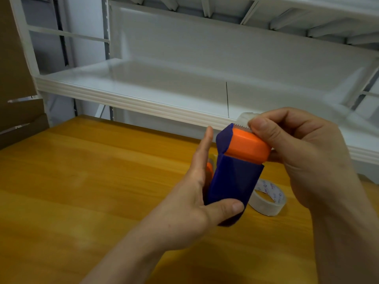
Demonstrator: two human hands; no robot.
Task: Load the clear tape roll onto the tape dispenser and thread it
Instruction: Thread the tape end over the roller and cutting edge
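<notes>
A blue and orange tape dispenser is held upright above the wooden table. My left hand grips its blue body from the left, thumb across the front. My right hand pinches a crumpled end of clear tape at the serrated blade on top of the orange part. A clear tape roll lies flat on the table behind the dispenser, partly hidden by it. Part of another roll shows behind my left palm.
A white metal shelf runs across just beyond the table's far edge, with a second shelf above it. Brown cardboard stands at the far left.
</notes>
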